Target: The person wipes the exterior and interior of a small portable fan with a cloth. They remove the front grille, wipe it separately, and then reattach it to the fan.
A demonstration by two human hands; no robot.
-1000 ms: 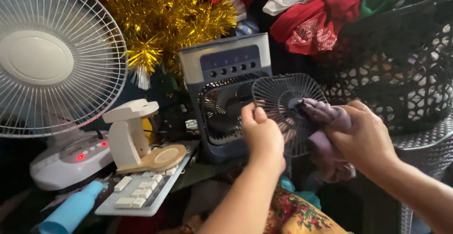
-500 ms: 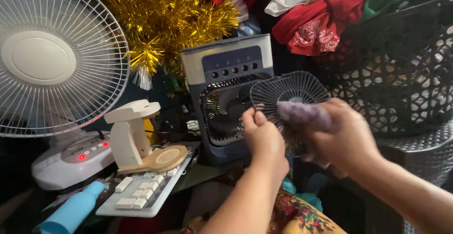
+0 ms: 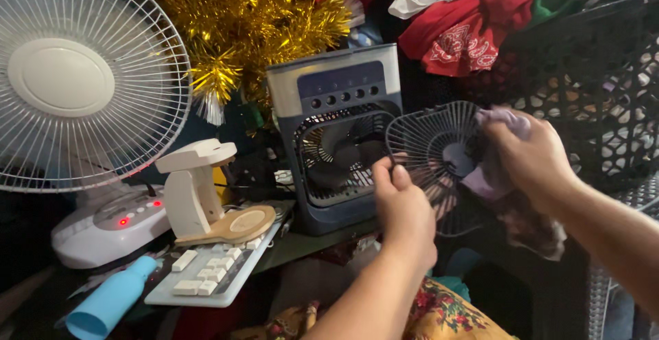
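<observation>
Two bare forearms, no sleeves, left hand (image 3: 405, 209) and right hand (image 3: 534, 158) without gloves or rings.

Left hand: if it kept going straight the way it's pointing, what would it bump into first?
The left hand grips the round grille's edge and points up and away. Straight on, it would probably meet the small blue-grey fan behind it first, though depth is hard to judge.

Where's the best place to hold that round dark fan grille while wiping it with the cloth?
Probably at its outer rim, from the left. The fan grille is a thin disc of fine ribs facing the person, so the rim looks like the firmest part. The left hand pinches its lower left edge, leaving the face free for the right hand and purple cloth.
</observation>
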